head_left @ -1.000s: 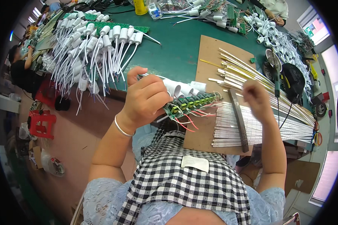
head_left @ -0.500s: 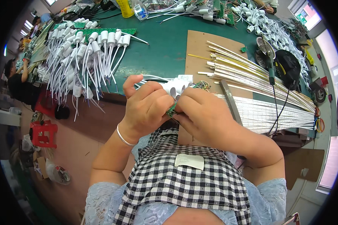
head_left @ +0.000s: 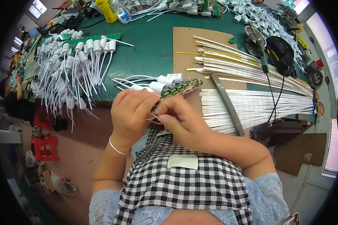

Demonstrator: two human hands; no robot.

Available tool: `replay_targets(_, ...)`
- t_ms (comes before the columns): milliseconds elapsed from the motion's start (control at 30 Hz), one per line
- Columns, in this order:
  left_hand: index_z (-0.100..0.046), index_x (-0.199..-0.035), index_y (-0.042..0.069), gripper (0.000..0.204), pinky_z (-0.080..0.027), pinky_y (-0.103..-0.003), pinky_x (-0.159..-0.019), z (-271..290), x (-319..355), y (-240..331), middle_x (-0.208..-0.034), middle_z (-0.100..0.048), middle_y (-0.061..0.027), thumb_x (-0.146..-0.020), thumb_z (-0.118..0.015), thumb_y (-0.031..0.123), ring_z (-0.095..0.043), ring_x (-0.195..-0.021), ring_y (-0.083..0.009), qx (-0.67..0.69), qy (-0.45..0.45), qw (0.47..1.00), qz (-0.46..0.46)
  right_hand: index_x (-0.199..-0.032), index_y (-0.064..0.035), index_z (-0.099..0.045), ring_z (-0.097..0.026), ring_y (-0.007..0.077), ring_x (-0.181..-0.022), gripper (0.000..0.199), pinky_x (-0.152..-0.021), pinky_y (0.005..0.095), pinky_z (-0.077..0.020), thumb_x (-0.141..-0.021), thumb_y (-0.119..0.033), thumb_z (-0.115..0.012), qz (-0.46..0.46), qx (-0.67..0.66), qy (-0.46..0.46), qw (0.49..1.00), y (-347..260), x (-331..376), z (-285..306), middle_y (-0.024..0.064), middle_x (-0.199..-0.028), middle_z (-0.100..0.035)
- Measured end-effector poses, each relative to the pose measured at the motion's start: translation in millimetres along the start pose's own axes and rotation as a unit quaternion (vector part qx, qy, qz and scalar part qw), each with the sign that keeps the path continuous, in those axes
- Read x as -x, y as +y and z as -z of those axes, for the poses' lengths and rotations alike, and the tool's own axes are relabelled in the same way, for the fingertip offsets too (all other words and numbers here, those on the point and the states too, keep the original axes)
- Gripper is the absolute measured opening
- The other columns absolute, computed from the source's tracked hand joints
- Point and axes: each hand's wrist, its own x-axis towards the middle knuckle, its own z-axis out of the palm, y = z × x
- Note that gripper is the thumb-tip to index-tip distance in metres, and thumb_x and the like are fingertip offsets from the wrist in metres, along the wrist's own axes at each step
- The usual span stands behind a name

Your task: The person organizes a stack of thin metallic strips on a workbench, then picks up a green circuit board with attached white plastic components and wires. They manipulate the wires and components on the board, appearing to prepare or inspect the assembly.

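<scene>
In front of my chest, my left hand (head_left: 133,110) is closed around the near end of a green circuit board strip (head_left: 183,89) with small components and thin wires along it. White cylinders (head_left: 165,80) with white cables lie against the strip's far side, their cables running left over the table edge area. My right hand (head_left: 184,119) is closed in a pinch between thumb and forefinger beside my left fingers. Thin pink and pale wires (head_left: 154,119) come out between the two hands, at my right fingertips. The exact grip on them is partly hidden.
To the left, many white cylinders with cables (head_left: 79,56) hang over the green table's (head_left: 146,45) edge. On the right lie brown cardboard (head_left: 182,41), long light strips (head_left: 251,107), a grey metal bar (head_left: 227,105) and a corded tool (head_left: 264,62). A red stool (head_left: 45,148) stands at lower left.
Both hands have lowered and turned, bringing the circuit board strip and white cylinders into fuller view. My left fingers have folded down, and thin wires now show between the hands.
</scene>
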Motion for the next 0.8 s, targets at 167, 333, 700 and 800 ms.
replay_targets(167,-0.07,-0.096,0.014,0.021,-0.048,-0.037,-0.082,6.7,9.6,-22.3,-0.097,-0.069,-0.0013,-0.075,-0.07,0.019,-0.066,-0.086,-0.0164,0.018,-0.009,0.998,-0.061,-0.116,-0.0062,-0.058,-0.062,0.0294,-0.094,0.034,-0.083,0.037,-0.0495,-0.084,-0.011,-0.067,-0.114,0.205,-0.09,0.968,8.4,25.3,80.5,0.0126,-0.103,-0.064)
replay_targets(333,-0.07,-0.095,0.013,0.021,-0.049,-0.036,-0.08,1.0,6.8,-22.6,-0.099,-0.068,-0.0039,-0.075,-0.071,0.015,-0.066,-0.086,-0.0196,0.073,-0.002,0.99,-0.123,-0.129,-0.0116,-0.052,-0.056,0.0327,-0.107,0.057,-0.091,0.0419,-0.0447,-0.077,-0.014,-0.073,0.153,0.398,-0.095,0.9,18.2,-13.9,91.5,0.0132,-0.118,-0.059)
replay_targets(700,-0.065,-0.09,0.008,0.026,-0.047,-0.036,-0.068,-5.0,15.6,-19.3,-0.089,-0.066,-0.0043,-0.069,-0.078,0.017,-0.06,-0.075,-0.0233,0.15,0.01,0.987,-0.058,-0.102,-0.0073,-0.063,-0.059,0.0238,-0.089,0.033,-0.076,0.0363,-0.0476,-0.069,-0.011,-0.068,0.344,0.484,-0.138,0.793,48.3,-27.3,58.1,0.0069,-0.099,-0.06)
replay_targets(800,-0.065,-0.089,0.008,0.026,-0.045,-0.035,-0.065,-8.4,12.8,-19.2,-0.086,-0.065,-0.0033,-0.069,-0.078,0.018,-0.06,-0.073,-0.0221,0.146,0.026,0.987,-0.063,-0.093,-0.0052,-0.059,-0.058,0.0229,-0.08,0.025,-0.066,0.0347,-0.0483,-0.069,-0.012,-0.063,0.371,0.476,-0.054,0.796,47.6,-15.8,58.6,0.0077,-0.094,-0.058)
